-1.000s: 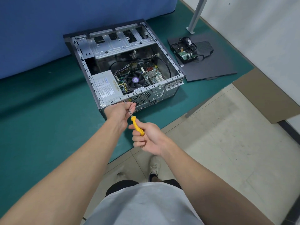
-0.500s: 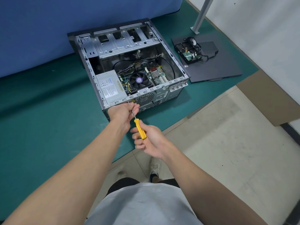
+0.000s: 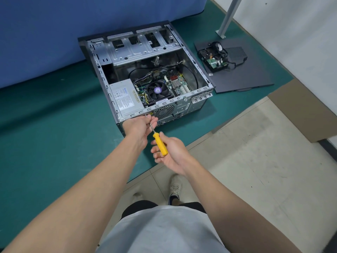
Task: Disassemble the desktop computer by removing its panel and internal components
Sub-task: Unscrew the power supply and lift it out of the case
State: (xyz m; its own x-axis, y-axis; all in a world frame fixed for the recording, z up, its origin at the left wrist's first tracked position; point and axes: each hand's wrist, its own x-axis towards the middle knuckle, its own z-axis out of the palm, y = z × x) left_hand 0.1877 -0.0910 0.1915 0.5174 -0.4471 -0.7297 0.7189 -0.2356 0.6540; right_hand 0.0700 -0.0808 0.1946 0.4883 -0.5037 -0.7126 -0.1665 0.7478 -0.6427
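The green counter (image 3: 54, 143) carries the desktop computer case (image 3: 102, 73), which lies open on its side near the counter's front edge. Its side panel (image 3: 246, 77) is already off and lies flat towards the right end with a hard drive (image 3: 215, 61) on top. Inside the case, the power supply (image 3: 125, 97) sits in the near left corner beside the CPU fan (image 3: 157, 91). The left hand (image 3: 138, 126) is at the case's rear wall just below the power supply, and its grip pinches the metal shaft of the screwdriver (image 3: 160, 144) near the tip. The tool's long axis runs from that wall back and rightward to the yellow handle, which lies in the right hand (image 3: 173, 154). The left hand is therefore nearer the fastening, and the work lies ahead of both. Half a second ago the right fingers curled round the handle. Now they are blurred and look looser, and I cannot tell whether that grip clasps it. This is probably a re-grip between turns on a power supply screw.
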